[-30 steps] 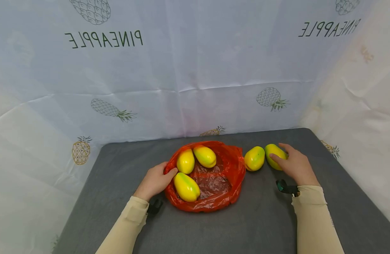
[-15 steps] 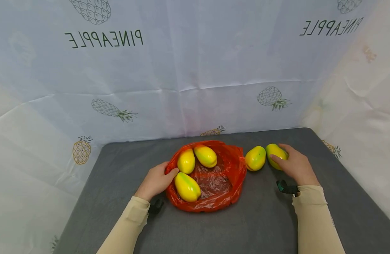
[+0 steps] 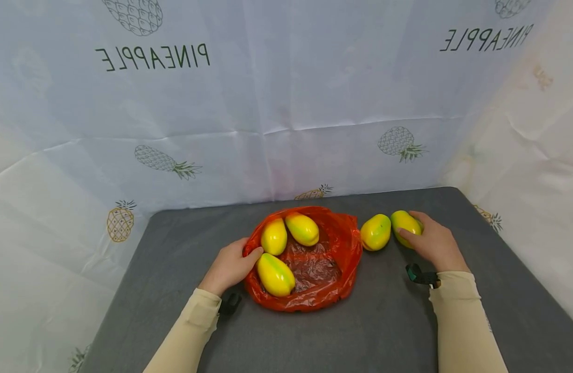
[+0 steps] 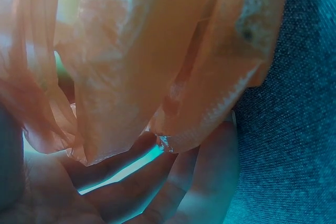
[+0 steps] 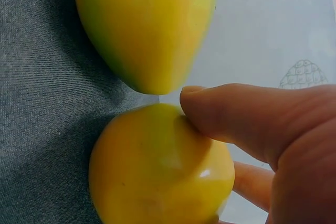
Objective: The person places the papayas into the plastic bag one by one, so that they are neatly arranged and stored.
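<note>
On the grey-covered table lies a red plastic bag [image 3: 344, 259], its mouth spread wide. Inside it are three yellow-green mangoes: one near the front [image 3: 275, 275], one at the left [image 3: 274, 237] and one at the back [image 3: 302, 229]. My left hand [image 3: 230, 266] holds the bag's left rim, thumb inside and fingers outside; the left wrist view shows those fingers [image 4: 210, 177] under the thin plastic [image 4: 121, 77]. My right hand [image 3: 435, 241] grips a mango [image 3: 405, 227] between thumb and fingers, the fingers mostly hidden behind it. Another mango [image 3: 375, 232] sits between that one and the bag.
The table [image 3: 384, 321] reaches back to a white curtain [image 3: 305, 93] printed with pineapples, which also hangs at both sides. The loose mango [image 5: 147, 24] stands very close to the gripped one in the right wrist view. Dark straps [image 3: 421, 275] circle the wrists.
</note>
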Tool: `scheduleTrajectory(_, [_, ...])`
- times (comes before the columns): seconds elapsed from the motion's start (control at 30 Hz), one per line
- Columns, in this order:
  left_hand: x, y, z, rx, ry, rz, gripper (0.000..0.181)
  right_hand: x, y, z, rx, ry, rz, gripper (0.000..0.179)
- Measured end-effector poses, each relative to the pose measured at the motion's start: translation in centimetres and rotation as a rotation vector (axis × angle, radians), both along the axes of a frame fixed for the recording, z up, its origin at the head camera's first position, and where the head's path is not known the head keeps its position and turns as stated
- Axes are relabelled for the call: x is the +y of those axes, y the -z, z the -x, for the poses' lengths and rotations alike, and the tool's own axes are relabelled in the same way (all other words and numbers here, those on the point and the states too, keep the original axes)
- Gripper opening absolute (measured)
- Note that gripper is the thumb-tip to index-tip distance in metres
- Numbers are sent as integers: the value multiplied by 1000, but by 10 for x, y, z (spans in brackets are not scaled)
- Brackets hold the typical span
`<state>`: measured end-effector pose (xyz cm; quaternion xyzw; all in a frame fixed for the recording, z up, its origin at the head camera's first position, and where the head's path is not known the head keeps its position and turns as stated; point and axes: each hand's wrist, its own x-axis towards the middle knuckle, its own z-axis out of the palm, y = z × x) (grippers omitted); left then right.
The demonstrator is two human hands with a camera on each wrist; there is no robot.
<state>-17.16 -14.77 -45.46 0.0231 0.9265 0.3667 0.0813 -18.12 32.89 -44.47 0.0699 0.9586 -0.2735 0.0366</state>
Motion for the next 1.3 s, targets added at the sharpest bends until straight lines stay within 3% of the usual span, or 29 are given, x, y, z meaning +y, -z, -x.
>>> scheduleTrajectory(0.7, [0, 0, 1, -5, -5, 17, 47, 4, -1, 0, 26, 5, -20, 86])
scheduleTrajectory(1.3, [-1, 2, 3, -5, 1, 21, 45, 0, -28, -10, 161, -6, -50, 82])
